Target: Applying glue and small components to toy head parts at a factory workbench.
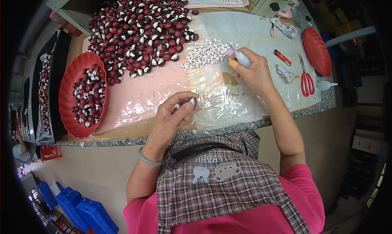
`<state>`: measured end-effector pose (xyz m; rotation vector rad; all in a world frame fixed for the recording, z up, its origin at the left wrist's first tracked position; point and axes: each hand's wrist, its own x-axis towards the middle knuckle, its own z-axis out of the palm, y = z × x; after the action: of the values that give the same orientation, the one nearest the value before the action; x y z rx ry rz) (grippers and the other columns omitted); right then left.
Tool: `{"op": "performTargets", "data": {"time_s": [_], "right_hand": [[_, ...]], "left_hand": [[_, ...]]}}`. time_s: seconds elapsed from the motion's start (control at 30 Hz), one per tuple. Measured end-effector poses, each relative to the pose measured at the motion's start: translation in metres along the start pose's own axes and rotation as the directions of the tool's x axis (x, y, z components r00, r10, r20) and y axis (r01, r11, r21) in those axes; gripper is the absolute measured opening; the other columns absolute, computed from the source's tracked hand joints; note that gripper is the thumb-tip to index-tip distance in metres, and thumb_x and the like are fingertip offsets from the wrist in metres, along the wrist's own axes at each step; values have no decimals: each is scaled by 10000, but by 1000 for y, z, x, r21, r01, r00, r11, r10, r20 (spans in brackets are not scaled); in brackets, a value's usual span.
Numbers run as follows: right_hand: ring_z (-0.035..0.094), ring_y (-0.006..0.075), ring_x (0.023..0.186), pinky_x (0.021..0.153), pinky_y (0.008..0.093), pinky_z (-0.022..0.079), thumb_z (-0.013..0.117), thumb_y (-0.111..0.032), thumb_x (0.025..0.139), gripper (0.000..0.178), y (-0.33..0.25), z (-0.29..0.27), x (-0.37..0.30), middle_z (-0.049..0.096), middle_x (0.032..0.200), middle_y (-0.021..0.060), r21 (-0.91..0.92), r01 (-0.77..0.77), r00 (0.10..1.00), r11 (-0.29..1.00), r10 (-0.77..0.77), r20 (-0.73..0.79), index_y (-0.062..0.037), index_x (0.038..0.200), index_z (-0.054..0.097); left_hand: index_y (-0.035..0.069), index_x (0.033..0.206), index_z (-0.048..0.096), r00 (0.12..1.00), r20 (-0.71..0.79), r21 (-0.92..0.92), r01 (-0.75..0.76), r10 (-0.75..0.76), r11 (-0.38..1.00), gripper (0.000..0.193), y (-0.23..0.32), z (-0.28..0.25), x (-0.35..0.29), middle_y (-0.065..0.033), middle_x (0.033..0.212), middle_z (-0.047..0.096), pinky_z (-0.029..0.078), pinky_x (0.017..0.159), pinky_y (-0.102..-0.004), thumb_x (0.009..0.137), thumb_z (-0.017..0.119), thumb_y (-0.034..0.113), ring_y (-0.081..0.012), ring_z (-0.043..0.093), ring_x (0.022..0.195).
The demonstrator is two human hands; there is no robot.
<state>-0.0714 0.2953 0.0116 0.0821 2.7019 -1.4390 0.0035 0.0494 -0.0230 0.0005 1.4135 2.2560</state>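
Observation:
Between the fingertips of my left hand (173,111), close to the table's front edge, is a small black-and-white piece (191,100), partly hidden by the thumb. My right hand (256,72) grips a squeeze bottle (242,60) with pale blue contents and a thin purple nozzle. Its tip points up and left, over the right edge of a heap of tiny white pieces (206,56) with dark marks. Tape wraps one right finger. Behind and left of the heap spreads a large pile of dark red, black and white rounded pieces (139,34).
A scalloped red tray (66,103) holding similar pieces stands at the left. Toward the right lie red-handled scissors (306,83), a red tube (282,57), crumpled tissue (286,73), another red tray (317,52) and a small white nozzle bottle (326,85). Clear plastic film (163,87) covers the table.

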Motion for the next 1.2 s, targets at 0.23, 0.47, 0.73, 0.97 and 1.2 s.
{"op": "performTargets", "data": {"time_s": [0.23, 0.47, 0.73, 0.97, 1.2], "right_hand": [[591, 76, 616, 557, 216, 486, 660, -41, 841, 101, -19, 17, -55, 624, 753, 31, 541, -79, 965, 837, -72, 252, 13, 925, 650], [610, 109, 621, 548, 233, 506, 670, 9, 829, 115, -22, 32, -71, 651, 794, 76, 506, -53, 955, 861, -104, 277, 47, 934, 644], [622, 100, 630, 546, 225, 516, 695, -17, 814, 126, -16, 37, -74, 664, 827, 66, 360, 112, 945, 926, -211, 249, 26, 926, 656], [660, 131, 611, 528, 242, 521, 689, 9, 770, 127, -13, 42, -76, 664, 767, 74, 279, 228, 937, 933, -289, 198, 2, 884, 633], [629, 114, 640, 528, 227, 518, 678, 48, 784, 104, -8, 52, -78, 647, 803, 72, 369, 407, 872, 836, -476, 116, 12, 869, 629]], "left_hand": [[66, 1202, 560, 999, -36, 47, -11, 13, 999, 274, -2, 9, -3, -11, 876, 615, 311, 534, -148, 946, 567, 163, -14, 368, 621], [69, 1198, 563, 1000, -25, 120, -11, 14, 993, 269, -2, 12, -9, 4, 882, 618, 330, 546, -140, 946, 569, 164, -2, 402, 647], [33, 1155, 589, 993, -30, 290, -99, 113, 952, 250, -4, 15, -10, -14, 899, 627, 439, 665, -201, 921, 593, 120, -60, 535, 796], [13, 1076, 619, 938, 54, 624, -299, 342, 722, 219, 1, 20, -8, -93, 933, 649, 480, 702, -282, 865, 623, 70, -172, 596, 781], [12, 1063, 612, 903, 131, 733, -366, 409, 573, 207, 7, 19, -14, -123, 922, 630, 479, 682, -303, 860, 600, 49, -239, 611, 777]]}}
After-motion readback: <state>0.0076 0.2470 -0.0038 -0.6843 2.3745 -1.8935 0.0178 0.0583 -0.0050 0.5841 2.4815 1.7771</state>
